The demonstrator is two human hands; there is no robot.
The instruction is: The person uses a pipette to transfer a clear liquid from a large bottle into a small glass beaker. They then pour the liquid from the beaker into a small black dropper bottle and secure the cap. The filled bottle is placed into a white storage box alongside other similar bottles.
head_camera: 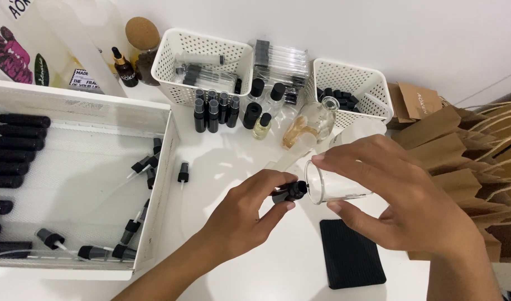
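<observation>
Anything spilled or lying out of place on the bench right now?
No spill shows. One black spray cap lies loose on the white table beside the tray, apart from the caps inside it.

Single view, head-worn camera, looking steeply down and forward over a white table (255,278). Close range: the left hand (241,214) and right hand (403,198) fill the near centre of the frame. Far edge of view reaches the wall (378,33). Left edge cuts a white tray (155,184); right edge cuts brown paper bags (456,150). No second view to compare.
</observation>
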